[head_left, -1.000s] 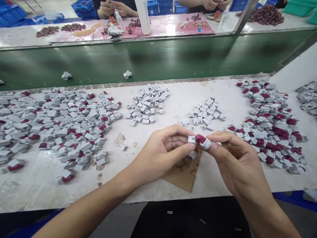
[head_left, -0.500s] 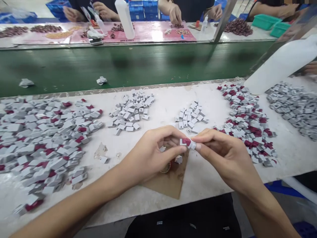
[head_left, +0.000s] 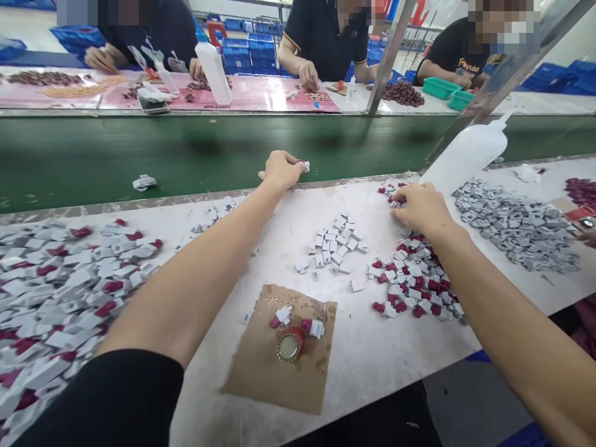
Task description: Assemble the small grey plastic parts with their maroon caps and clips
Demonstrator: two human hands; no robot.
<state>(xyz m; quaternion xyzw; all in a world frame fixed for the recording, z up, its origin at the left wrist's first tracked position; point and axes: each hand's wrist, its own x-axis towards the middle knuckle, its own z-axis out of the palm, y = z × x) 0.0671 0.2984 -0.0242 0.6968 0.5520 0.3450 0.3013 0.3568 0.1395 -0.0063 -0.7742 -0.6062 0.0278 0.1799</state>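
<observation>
My left hand (head_left: 280,171) reaches out over the near edge of the green belt. A small grey-and-maroon plastic piece (head_left: 303,166) is pinched at its fingertips. My right hand (head_left: 423,210) is at the far end of a pile of grey and maroon pieces (head_left: 419,282), thumb and fingers curled together. Maroon shows at those fingertips, but whether a piece is gripped there is hidden. Between my arms lies a brown cardboard sheet (head_left: 279,391), with a bottle cap (head_left: 289,346) and two grey-and-maroon pieces (head_left: 313,327) on it.
Small grey pieces (head_left: 338,239) lie mid-table. A large mixed pile (head_left: 60,292) spreads at left, and grey parts (head_left: 516,223) at right. A white squeeze bottle (head_left: 465,155) leans near a metal post (head_left: 388,56). Co-workers sit beyond the green belt (head_left: 209,149).
My hands have parted from the piece they held together. The left has carried a piece forward to the belt; the right has moved to the pile at right. The view has tilted up.
</observation>
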